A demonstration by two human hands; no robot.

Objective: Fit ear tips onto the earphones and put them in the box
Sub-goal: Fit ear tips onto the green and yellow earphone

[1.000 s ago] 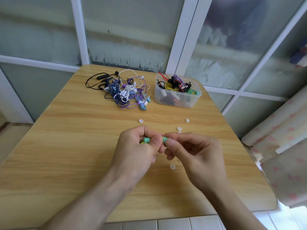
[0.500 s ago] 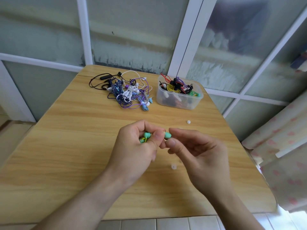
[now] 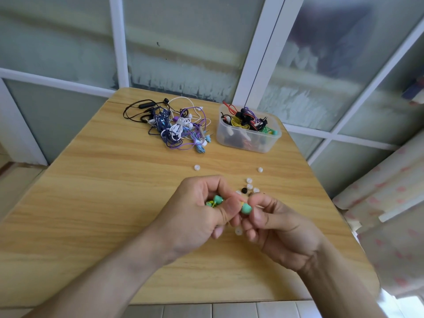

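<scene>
- While both hands work at lower centre of the frame, the left hand [image 3: 195, 216] is curled closed around a bundle of green earphones [image 3: 217, 200], one teal bud peeking between its fingers.
- Right hand [image 3: 275, 228] pinches the second teal bud [image 3: 246, 208] between thumb and fingertips; whether an ear tip is already seated on it cannot be told.
- Doing it well, as I judge: hold the bud steady with the left thumb, press the tip on squarely, and twist slightly until it grips.
- One clear ear tip [image 3: 238, 231] lies on the table [image 3: 91, 203] just beneath the hands.
- More loose tips [image 3: 249, 180] and a dark one [image 3: 244, 190] sit just beyond the knuckles, easy to knock away.
- Farther, upper centre: tangled earphone pile [image 3: 176, 127], a snag risk.
- Upper right of centre: the clear box [image 3: 249, 140], already holding several sets, well apart from the hands.
</scene>
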